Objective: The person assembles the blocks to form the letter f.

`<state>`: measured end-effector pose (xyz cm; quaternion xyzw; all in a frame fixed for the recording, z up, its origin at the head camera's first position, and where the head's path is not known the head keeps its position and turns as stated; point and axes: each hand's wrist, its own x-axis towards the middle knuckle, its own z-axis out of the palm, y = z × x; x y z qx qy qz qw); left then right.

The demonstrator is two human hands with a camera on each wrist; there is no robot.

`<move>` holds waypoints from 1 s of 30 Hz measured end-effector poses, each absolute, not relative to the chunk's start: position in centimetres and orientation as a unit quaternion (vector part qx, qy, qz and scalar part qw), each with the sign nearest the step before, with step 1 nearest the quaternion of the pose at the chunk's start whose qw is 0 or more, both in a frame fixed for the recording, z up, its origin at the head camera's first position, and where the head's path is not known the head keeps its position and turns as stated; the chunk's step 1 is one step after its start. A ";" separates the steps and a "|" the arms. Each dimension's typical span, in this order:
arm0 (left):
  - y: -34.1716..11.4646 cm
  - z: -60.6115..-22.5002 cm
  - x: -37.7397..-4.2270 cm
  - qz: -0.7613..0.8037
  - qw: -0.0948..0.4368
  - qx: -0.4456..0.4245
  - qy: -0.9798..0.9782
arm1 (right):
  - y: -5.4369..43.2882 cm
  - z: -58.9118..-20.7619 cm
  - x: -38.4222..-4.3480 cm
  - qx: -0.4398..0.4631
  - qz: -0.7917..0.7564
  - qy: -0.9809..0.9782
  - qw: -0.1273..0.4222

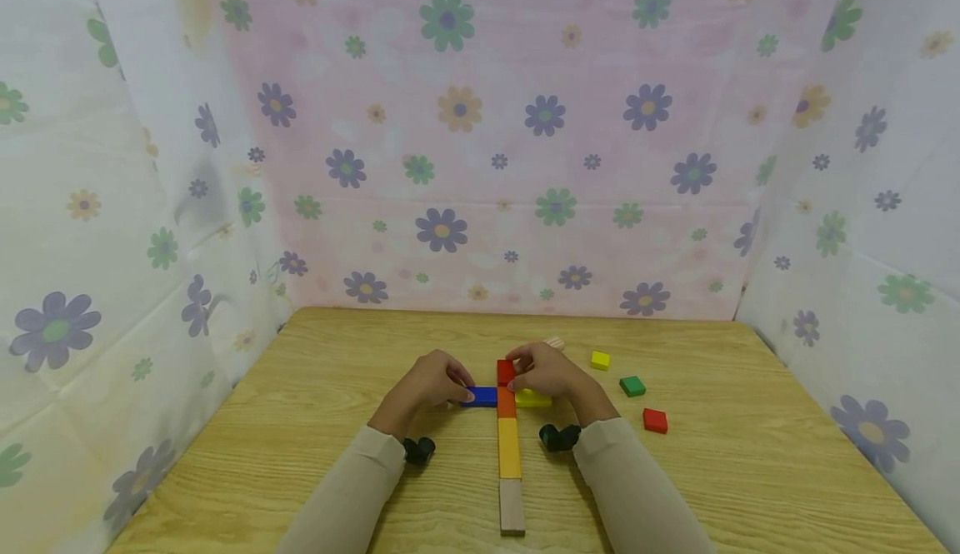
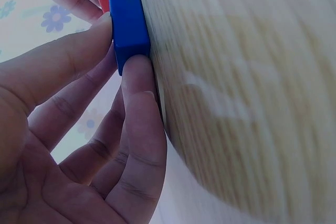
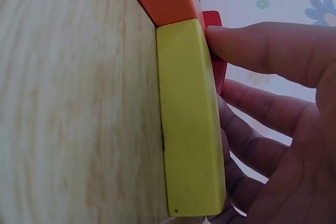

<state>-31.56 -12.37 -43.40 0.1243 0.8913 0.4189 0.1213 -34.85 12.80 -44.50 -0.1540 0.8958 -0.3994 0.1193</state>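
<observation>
Several wooden blocks form a cross on the table. My left hand (image 1: 429, 383) pinches the outer end of a blue block (image 1: 482, 396), thumb on its top and a finger against its end (image 2: 131, 30). My right hand (image 1: 553, 371) grips a red block (image 1: 505, 370) at the far tip of the cross, between thumb and fingers. An orange block (image 1: 507, 402) lies at the crossing. Beside it, under my right hand, is a long yellow block (image 3: 189, 119). Nearer my body come a yellow-orange block (image 1: 509, 447) and a plain wood block (image 1: 512, 504), end to end.
Off to the right lie a small yellow block (image 1: 600, 360), a green block (image 1: 632, 386) and another red block (image 1: 655, 420). Behind my right hand a pale wooden piece (image 1: 554, 342) partly shows. Flowered cloth (image 1: 480, 162) encloses the wooden table (image 1: 337, 471) at the back and sides.
</observation>
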 end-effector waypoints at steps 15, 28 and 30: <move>-12.2 -43.3 -31.5 0.422 0.122 0.117 0.891 | 13.0 -44.6 -34.8 -0.151 -0.400 0.896 0.117; -12.2 -43.4 -31.5 0.422 0.126 0.113 0.891 | 13.0 -44.5 -34.7 -0.149 -0.405 0.893 0.124; -12.3 -43.5 -31.5 0.421 0.126 0.112 0.891 | 13.0 -44.4 -34.7 -0.147 -0.407 0.893 0.123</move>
